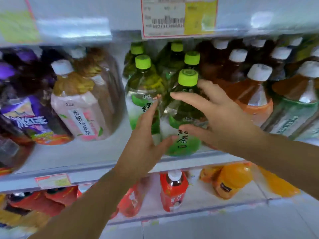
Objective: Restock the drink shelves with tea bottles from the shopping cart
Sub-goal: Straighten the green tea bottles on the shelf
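Reaching up from below, the left hand (146,135) is pressing straight fingers against the left side of a clear green-capped plastic tea bottle (184,115) that is standing at the front of the white shelf (77,152). The right hand (224,121) is spreading its fingers wide around the bottle's right side, seemingly just touching it, though blur is obscuring the contact.

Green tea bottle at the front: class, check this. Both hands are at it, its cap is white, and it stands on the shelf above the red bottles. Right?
No. The head view shows its cap is green, not white. The left hand and right hand are at the green tea bottle, on the shelf above the red bottles.
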Demonstrator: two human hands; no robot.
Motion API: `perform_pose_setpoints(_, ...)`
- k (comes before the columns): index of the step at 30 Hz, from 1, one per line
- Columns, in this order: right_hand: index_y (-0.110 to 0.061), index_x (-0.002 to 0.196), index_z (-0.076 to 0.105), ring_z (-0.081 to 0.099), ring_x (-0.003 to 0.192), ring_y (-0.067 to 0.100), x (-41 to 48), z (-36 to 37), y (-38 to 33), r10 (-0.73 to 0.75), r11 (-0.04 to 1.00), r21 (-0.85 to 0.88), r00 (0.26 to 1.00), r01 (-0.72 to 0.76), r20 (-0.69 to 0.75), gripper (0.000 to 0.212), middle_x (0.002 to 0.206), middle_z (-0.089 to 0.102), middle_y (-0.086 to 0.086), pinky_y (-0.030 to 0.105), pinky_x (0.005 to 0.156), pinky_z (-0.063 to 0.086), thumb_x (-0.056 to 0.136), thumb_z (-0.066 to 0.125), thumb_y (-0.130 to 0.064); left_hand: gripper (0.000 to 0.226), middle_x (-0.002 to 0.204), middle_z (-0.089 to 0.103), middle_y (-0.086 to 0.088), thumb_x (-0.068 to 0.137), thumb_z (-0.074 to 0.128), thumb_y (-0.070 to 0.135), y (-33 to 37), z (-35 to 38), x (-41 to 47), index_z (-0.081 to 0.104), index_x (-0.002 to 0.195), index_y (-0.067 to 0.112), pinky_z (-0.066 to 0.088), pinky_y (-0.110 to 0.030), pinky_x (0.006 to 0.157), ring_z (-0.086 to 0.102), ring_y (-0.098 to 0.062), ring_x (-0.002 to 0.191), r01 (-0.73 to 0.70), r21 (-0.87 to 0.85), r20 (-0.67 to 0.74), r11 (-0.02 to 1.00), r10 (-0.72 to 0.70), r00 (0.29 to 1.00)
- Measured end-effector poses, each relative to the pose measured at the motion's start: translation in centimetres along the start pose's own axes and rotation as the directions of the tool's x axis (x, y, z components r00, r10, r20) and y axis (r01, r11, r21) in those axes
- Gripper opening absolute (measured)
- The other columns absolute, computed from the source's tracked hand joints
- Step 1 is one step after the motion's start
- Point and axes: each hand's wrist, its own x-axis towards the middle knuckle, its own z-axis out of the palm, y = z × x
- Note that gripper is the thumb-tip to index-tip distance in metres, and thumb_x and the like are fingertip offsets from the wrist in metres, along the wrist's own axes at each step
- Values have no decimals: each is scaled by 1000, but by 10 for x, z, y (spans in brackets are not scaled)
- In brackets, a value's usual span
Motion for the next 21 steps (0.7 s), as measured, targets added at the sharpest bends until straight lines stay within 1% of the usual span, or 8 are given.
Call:
perform_pose_setpoints(2, -31, 136, 40, 45, 119, 37, 2, -2, 5, -45, 999, 0, 999, 45, 7, 64, 137, 41, 15, 52, 96, 45, 79, 68, -41, 89, 149, 27, 22, 77, 67, 45, -5, -1, 3, 15, 148, 35, 28, -27, 114, 25, 7, 136, -73, 37, -16, 997, 74, 997)
perform_pose_setpoints(4, -36, 137, 39, 42, 124, 31, 5, -4, 7, -42, 999, 17, 999, 41, 30, 66, 138, 40, 9, 50, 99, 43, 78, 68, -44, 92, 146, 22, 33, 74, 68, 52, -8, -2, 7, 13, 146, 40, 21, -13, 111, 18, 14, 135, -116, 59, -10, 991, 117, 993)
perform_pose_setpoints(5, -38, 137, 39, 41, 125, 28, 5, -5, 7, -38, 999, 22, 999, 38, 38, 67, 138, 39, 7, 49, 100, 42, 76, 68, -45, 92, 145, 20, 34, 74, 69, 55, -10, -3, 9, 12, 145, 43, 19, -12, 111, 16, 15, 136, -142, 60, -8, 988, 143, 990)
perform_pose_setpoints(8, -41, 137, 38, 40, 124, 22, 5, -8, 4, -27, 999, 22, 999, 26, 32, 70, 133, 41, 4, 42, 101, 41, 76, 70, -44, 93, 150, 25, 21, 69, 67, 61, -14, -2, 13, 13, 144, 49, 21, -26, 114, 19, 9, 137, -184, 80, -4, 980, 185, 983)
perform_pose_setpoints(11, -44, 136, 37, 43, 115, 17, 4, -13, 1, -9, 1000, -3, 999, 9, 39, 69, 125, 43, 1, 34, 97, 41, 76, 71, -42, 92, 148, 24, 21, 70, 69, 62, -12, 0, 12, 12, 141, 52, 20, -22, 111, 21, 9, 134, -167, 101, -9, 981, 169, 986)
perform_pose_setpoints(14, -43, 136, 38, 48, 108, 17, 3, -16, 0, -12, 1000, -12, 998, 12, 60, 69, 119, 45, 0, 34, 93, 42, 76, 72, -41, 90, 149, 24, 17, 75, 70, 51, -9, 6, 10, 11, 144, 47, 21, -22, 109, 23, 4, 134, -148, 93, -13, 985, 150, 989)
perform_pose_setpoints(18, -48, 135, 36, 48, 99, 12, -2, -40, 8, 54, 998, -49, 984, -46, 170, 67, 113, 44, -5, 26, 84, 42, 78, 70, -42, 90, 151, 25, 5, 78, 72, 44, 6, 21, 13, 11, 143, 46, 25, -38, 115, 26, -10, 137, -119, 93, 4, 989, 119, 993)
perform_pose_setpoints(21, -48, 140, 27, 49, 91, 11, -4, -52, 12, 47, 991, -132, 967, -14, 252, 67, 109, 43, -5, 26, 79, 41, 84, 64, -41, 91, 154, 22, 2, 79, 71, 40, 16, 27, 13, 9, 145, 41, 22, -38, 116, 21, -12, 141, -95, 95, 13, 991, 94, 996)
